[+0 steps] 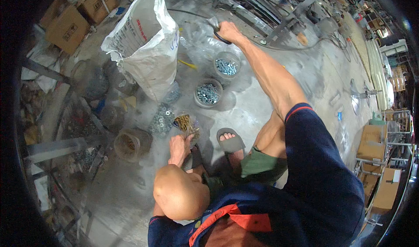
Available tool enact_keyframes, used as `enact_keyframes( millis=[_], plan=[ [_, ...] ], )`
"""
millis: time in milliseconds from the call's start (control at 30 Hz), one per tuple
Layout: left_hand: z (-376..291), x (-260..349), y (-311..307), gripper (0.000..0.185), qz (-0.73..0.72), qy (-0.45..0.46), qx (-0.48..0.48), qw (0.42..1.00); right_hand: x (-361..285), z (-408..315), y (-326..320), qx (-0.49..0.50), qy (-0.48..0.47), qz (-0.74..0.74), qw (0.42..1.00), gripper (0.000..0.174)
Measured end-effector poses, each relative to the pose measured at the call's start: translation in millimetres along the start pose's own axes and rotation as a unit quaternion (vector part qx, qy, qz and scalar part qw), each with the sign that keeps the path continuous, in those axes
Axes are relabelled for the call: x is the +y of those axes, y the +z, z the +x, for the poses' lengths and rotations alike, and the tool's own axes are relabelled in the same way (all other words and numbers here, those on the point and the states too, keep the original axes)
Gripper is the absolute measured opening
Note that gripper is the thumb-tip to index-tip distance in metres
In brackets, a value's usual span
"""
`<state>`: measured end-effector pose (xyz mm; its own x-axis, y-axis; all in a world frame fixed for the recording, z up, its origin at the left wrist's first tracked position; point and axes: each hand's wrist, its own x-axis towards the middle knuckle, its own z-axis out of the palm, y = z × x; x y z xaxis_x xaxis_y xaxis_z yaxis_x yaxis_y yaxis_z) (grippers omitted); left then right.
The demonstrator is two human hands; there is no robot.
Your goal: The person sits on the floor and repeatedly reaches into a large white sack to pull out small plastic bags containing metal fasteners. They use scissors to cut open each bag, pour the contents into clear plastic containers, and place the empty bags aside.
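Observation:
My left hand (179, 147) grips the edge of a clear plastic bag (193, 129) that holds long brass-coloured screws or nails. Far forward, with the arm stretched out, my right hand (230, 32) is closed around a dark curved handle (222, 39), perhaps of scissors; the rest of that tool is unclear. Between the hands stand a round tub of bolts (226, 65) and a round tub of nuts (208, 93). Beside the screw bag lies a clear bag of washers or nuts (162, 121). A tall white woven sack (150, 63) stands open behind it.
A clear plastic bag or sheet (199, 42) and a yellow tie (187, 64) lie on the floor near the sack. A plastic bucket (127, 145) stands at the left, near metal bars (55, 151). Cardboard boxes (67, 29) are at upper left, a steel frame (255, 4) at the top.

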<state>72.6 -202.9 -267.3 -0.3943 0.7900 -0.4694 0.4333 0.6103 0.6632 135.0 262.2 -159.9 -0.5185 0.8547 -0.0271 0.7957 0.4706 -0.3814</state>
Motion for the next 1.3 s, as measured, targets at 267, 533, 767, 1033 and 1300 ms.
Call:
enact_keyframes(
  millis=[267,533,767,1033,1300],
  plan=[
    [8.6,-18.8,-11.0,0.028,-0.11,0.107,0.042,0.987,129.7,3.3,52.7,-0.124,-0.056,-0.161,0.978,0.037],
    [14.4,65.6,-111.5,0.016,-0.063,0.0,-0.151,0.987,177.5,-31.2,74.3,-0.19,-0.034,-0.258,0.947,0.032],
    [-5.5,150.3,-197.9,0.013,0.035,0.101,-0.195,0.975,19.4,52.2,64.5,-0.119,-0.149,0.157,0.969,0.039],
    [-44.2,241.3,-182.0,0.011,-0.061,0.028,-0.153,0.986,37.5,102.7,194.4,-0.218,-0.233,-0.091,0.944,0.037],
    [-49.5,232.7,-156.1,0.01,-0.063,0.041,-0.269,0.96,69.2,132.0,186.5,-0.206,-0.103,0.012,0.973,0.016]
  ],
)
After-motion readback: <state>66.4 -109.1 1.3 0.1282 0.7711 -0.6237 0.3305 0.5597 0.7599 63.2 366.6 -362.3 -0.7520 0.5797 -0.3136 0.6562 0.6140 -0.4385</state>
